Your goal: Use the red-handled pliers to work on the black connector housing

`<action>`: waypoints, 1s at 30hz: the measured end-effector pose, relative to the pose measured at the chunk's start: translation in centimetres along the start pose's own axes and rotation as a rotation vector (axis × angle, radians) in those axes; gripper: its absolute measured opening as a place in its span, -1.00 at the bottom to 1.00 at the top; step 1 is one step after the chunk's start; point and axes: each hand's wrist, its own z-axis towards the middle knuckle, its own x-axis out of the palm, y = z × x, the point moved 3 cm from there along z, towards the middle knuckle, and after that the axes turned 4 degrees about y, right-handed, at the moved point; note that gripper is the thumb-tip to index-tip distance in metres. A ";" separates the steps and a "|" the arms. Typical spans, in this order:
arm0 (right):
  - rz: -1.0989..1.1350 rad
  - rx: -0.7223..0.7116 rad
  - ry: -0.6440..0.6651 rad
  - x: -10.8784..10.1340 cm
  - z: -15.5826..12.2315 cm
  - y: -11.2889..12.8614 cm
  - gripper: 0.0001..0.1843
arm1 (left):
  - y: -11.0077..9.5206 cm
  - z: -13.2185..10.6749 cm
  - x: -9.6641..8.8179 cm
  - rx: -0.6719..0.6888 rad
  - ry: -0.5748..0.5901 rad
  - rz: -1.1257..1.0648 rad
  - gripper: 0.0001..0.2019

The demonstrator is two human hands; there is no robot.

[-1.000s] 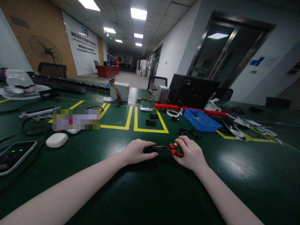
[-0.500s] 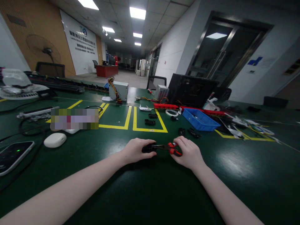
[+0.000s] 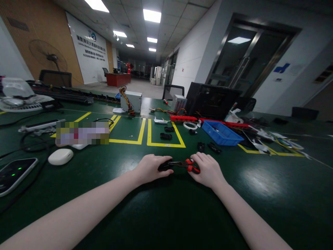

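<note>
My left hand [image 3: 151,168] rests on the green table [image 3: 166,208] with its fingers curled over a small black part [image 3: 164,166]. My right hand [image 3: 206,170] is closed round the red-and-black handles of a pair of pliers [image 3: 187,165]. The pliers' jaws point left and meet the black part between my two hands. Both forearms lie low over the table's near side.
Several small black parts [image 3: 166,136] lie beyond my hands, inside and beside yellow taped boxes. A blue tray [image 3: 221,133] and a red bar [image 3: 183,118] stand to the right, a black case [image 3: 212,100] behind them. A white mouse-like device [image 3: 60,156] and a lit pad [image 3: 14,173] lie to the left.
Both hands, the pliers and the black part keep their grip and places; only the camera has shifted slightly.
</note>
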 end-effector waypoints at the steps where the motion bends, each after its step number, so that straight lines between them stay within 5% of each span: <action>1: -0.003 -0.002 -0.004 0.0 0.0 0.0 -0.76 | 0.0 0.0 -0.1 -0.001 0.008 -0.019 -0.54; 20: -0.029 -0.065 -0.088 -0.5 0.0 0.3 -0.74 | -0.3 -0.2 -0.7 0.006 0.099 -0.227 -0.54; 30: 0.007 -0.070 -0.116 -0.6 0.1 0.1 -0.76 | 0.0 0.0 -0.2 0.012 0.028 -0.005 -0.51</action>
